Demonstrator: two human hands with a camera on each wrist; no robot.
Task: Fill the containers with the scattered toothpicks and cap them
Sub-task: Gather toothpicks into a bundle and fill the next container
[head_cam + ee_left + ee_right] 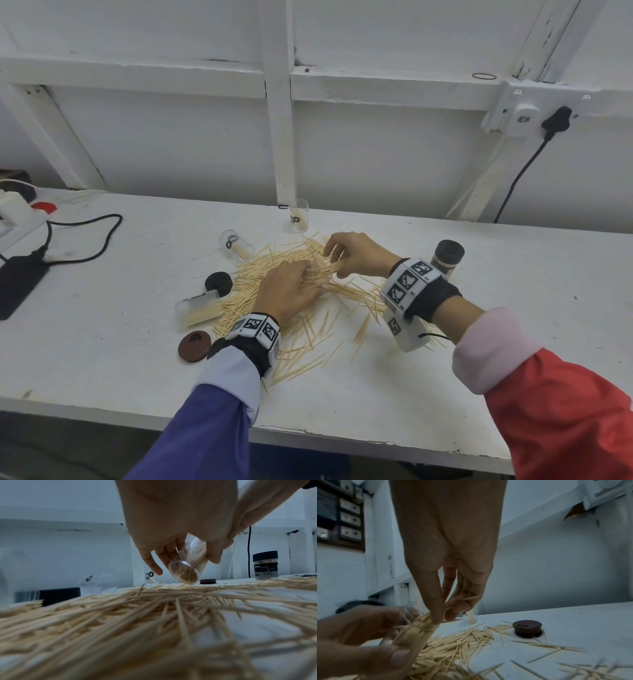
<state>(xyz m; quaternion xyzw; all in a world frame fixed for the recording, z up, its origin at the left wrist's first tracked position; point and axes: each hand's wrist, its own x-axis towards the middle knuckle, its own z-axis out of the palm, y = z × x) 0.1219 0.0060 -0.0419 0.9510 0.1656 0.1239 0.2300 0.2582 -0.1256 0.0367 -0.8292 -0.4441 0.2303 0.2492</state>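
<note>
A pile of loose toothpicks (346, 296) covers the middle of the white table (513, 308). My left hand (308, 274) grips a clear container (188, 562), tilted and partly filled with toothpicks; in the head view the hand hides it. My right hand (334, 263) pinches a small bundle of toothpicks (455, 599) at the mouth of that container (412, 631). In the left wrist view my left hand (184, 562) wraps the container just above the pile (154, 615). The right wrist view has my right hand (449, 613) directly over it.
A container with a black cap (447, 258) stands at the right. One clear container (298, 216) stands upright at the back; two lie at the left (236, 244) (198, 310). A black cap (219, 283) and a brown cap (194, 346) lie nearby, another brown cap (527, 628) beyond the pile. A cabled black device (17, 284) sits far left.
</note>
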